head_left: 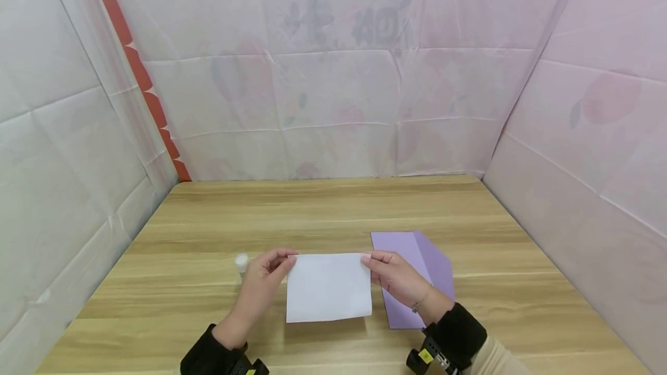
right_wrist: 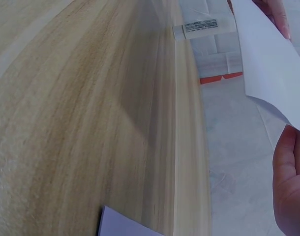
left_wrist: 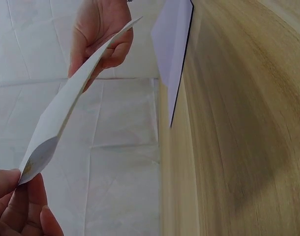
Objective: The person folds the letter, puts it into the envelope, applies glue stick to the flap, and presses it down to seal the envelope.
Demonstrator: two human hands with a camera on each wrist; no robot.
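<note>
White sheet being held up by both far corners above the table

The white paper sheet is being pinched at its far left corner by the left hand and at its far right corner by the right hand, each grip clamped on it, wrists lying low over the wooden table. A fold or placement seems to be in hand, calling for level, matched corners. A purple envelope is lying right; a small white tube is lying left.

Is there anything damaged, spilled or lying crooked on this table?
Nothing stands out. Both hands, left hand and right hand, hold the white sheet by its far corners, uncreased. The purple envelope lies flat on the table, flap open. The small white tube stands upright.
</note>
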